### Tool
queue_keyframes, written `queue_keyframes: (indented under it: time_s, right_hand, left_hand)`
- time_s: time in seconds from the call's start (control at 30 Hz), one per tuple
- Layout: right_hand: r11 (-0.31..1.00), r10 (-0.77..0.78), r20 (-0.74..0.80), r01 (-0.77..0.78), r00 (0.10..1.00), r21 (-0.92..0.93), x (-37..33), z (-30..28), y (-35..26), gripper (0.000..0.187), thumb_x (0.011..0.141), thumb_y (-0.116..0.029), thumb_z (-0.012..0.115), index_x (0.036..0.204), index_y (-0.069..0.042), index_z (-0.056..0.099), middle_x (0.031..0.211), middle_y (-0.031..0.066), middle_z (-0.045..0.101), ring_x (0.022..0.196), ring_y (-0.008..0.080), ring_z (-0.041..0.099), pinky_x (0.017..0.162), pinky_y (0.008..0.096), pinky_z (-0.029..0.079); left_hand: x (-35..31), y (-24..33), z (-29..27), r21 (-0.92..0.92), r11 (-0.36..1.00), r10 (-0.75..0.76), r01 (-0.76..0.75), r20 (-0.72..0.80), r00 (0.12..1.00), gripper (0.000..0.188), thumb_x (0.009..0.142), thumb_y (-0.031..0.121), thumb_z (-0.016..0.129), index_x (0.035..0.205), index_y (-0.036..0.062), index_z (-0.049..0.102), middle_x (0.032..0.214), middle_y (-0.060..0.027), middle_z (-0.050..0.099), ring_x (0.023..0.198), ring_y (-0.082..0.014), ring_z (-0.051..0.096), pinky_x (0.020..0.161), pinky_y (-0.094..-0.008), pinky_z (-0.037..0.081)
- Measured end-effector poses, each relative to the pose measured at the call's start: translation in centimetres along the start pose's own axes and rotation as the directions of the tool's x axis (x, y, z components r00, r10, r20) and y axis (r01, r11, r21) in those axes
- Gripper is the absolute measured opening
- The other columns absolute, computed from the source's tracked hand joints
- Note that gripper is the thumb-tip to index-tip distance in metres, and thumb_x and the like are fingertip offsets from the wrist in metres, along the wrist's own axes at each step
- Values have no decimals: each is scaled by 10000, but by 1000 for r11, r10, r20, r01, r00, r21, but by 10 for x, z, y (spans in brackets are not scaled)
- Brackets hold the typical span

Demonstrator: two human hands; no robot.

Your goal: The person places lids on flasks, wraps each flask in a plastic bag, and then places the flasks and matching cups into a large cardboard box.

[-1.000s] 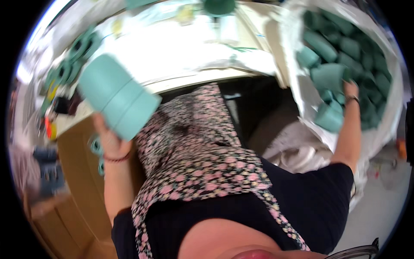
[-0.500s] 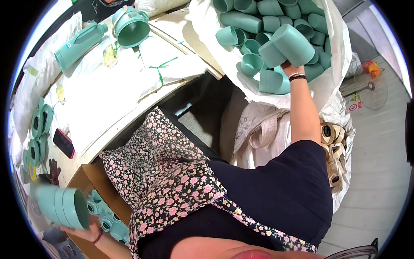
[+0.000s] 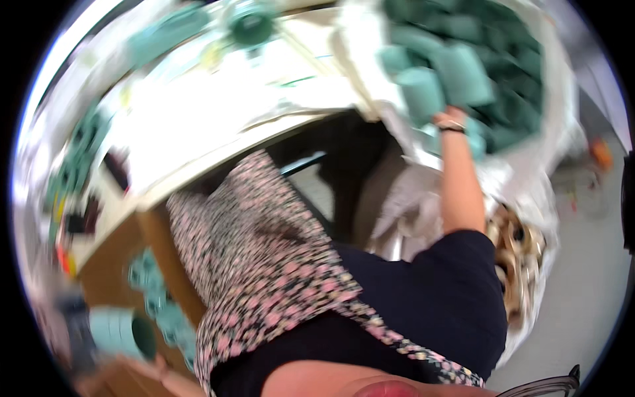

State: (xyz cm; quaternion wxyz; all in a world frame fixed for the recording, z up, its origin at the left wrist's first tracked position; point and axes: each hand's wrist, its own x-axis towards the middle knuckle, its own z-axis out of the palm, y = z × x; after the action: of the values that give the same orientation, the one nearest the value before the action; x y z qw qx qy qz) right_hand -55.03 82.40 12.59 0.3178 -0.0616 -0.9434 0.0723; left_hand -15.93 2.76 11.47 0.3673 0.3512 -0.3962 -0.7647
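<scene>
At the lower left, my left hand (image 3: pixel 149 370) is closed on a stack of nested teal plastic cups (image 3: pixel 112 331), held sideways with the open mouth to the right. My right arm reaches to the upper right, where my right hand (image 3: pixel 451 118) grips teal cups (image 3: pixel 464 76) at the near side of a big white sack (image 3: pixel 552 86). Its fingers are mostly hidden behind them. More teal cups (image 3: pixel 460 28) fill the sack, some tilted and overlapping. Motion blurs the picture.
A cardboard box (image 3: pixel 109 271) by my left arm contains teal moulded parts (image 3: pixel 159 298). Past it a white-covered table (image 3: pixel 198 132) bears a teal flask (image 3: pixel 169 33), a teal jug (image 3: pixel 251 26) and a dark phone (image 3: pixel 116 171). Beige parts (image 3: pixel 519 238) fill a bag at right.
My view has shifted, so the table and sack sit further right. The stack in my left hand is now lower and over the box's side; my right hand still grips cups at the sack.
</scene>
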Motion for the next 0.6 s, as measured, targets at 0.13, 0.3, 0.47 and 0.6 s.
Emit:
queue_keyframes:
  time_s: [0.13, 0.3, 0.47, 0.6]
  right_hand:
    - [318, 244, 451, -510, 859, 799, -27, 33, -41, 719, 700, -383, 643, 1304, -65, 419, 1275, 124, 464, 1143, 304, 429, 991, 424, 309]
    - [-40, 243, 636, -648, 732, 761, -56, 36, -81, 694, 724, -361, 641, 1297, -46, 409, 1197, 125, 500, 1053, 285, 472, 912, 402, 357]
    - [-221, 134, 618, -585, 775, 781, -55, 10, -120, 670, 748, -339, 638, 1291, -27, 399, 1119, 127, 537, 964, 266, 514, 833, 379, 404]
    - [-149, -115, 582, -594, 805, 791, -46, -16, -228, 651, 768, -322, 637, 1285, -12, 391, 1056, 128, 566, 892, 251, 548, 770, 361, 442]
  left_hand:
    - [-28, 18, 36, -88, 996, 44, -36, 91, 995, 546, 899, 375, 517, 1307, 39, 379, 1299, -97, 458, 1085, -265, 519, 944, -382, 421]
    - [-35, 18, 63, -58, 987, 152, -147, 94, 984, 576, 898, 503, 450, 1276, 69, 431, 1230, -79, 535, 1079, -260, 533, 918, -397, 436]
    - [-16, 5, 70, -80, 993, 95, -83, 166, 981, 574, 898, 492, 452, 1302, 86, 413, 1284, -84, 501, 1113, -273, 511, 953, -430, 407]
    - [-27, 16, 59, 52, 991, 124, -121, -54, 991, 634, 901, 488, 398, 1381, 87, 294, 1374, -120, 383, 1204, -321, 421, 1000, -478, 358]
